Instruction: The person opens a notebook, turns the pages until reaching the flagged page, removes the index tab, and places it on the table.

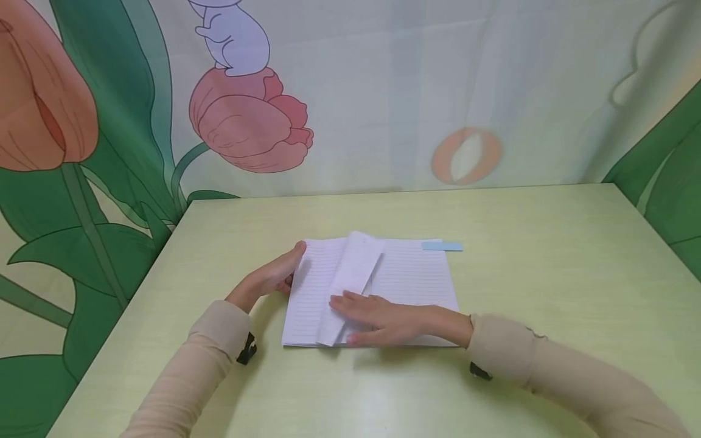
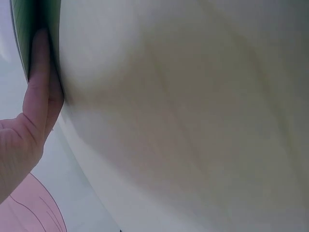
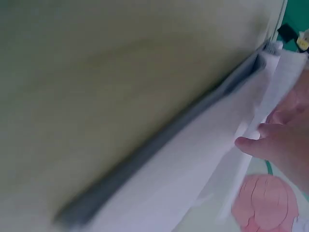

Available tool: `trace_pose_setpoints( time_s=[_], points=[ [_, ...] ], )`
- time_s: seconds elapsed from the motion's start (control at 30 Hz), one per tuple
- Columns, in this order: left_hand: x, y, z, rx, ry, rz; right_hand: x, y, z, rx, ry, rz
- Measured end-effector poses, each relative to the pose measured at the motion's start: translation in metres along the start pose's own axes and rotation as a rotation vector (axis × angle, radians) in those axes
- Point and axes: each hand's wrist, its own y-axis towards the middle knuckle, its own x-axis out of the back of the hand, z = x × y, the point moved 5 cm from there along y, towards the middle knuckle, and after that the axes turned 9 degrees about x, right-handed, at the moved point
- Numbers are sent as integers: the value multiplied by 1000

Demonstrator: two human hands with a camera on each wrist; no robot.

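An open lined notebook (image 1: 413, 274) lies on the table. One page (image 1: 357, 258) stands partly lifted near the middle and leans over toward the left. My left hand (image 1: 274, 275) grips the notebook's left edge, the thumb at its upper left corner; in the left wrist view fingers (image 2: 41, 92) reach under the green underside. With fingers spread, my right hand (image 1: 391, 319) touches the lifted page from the right. In the right wrist view, that hand (image 3: 285, 140) is beside the raised sheet. A light blue strip (image 1: 442, 246) sticks out at the notebook's upper right corner.
The pale wooden table (image 1: 547, 255) extends around the notebook on all sides. Behind it hangs a curtain (image 1: 372, 121) printed with flowers and a white animal. Each sleeve cuff has a small black device (image 1: 247, 350) at the wrist.
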Motion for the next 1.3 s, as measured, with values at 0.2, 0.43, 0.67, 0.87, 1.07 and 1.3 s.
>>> trace_pose_setpoints(
  time_s=[0.2,0.43,0.67,0.87,1.07,1.3],
  points=[
    [0,0,-1,-4,-15,-5,-13,22,24,207,33,44],
    [0,2,0,18,-31,11,-33,35,43,313,-26,199],
    [1,6,1,-60,77,-38,-19,26,39,301,-1,102],
    [0,4,-2,-99,296,-95,11,-7,15,185,-34,-79],
    [-5,-3,-9,-78,470,-114,34,-44,-11,60,-85,-170],
    [-8,-8,-12,-52,528,-120,51,-79,-37,-67,-137,-262]
  ],
)
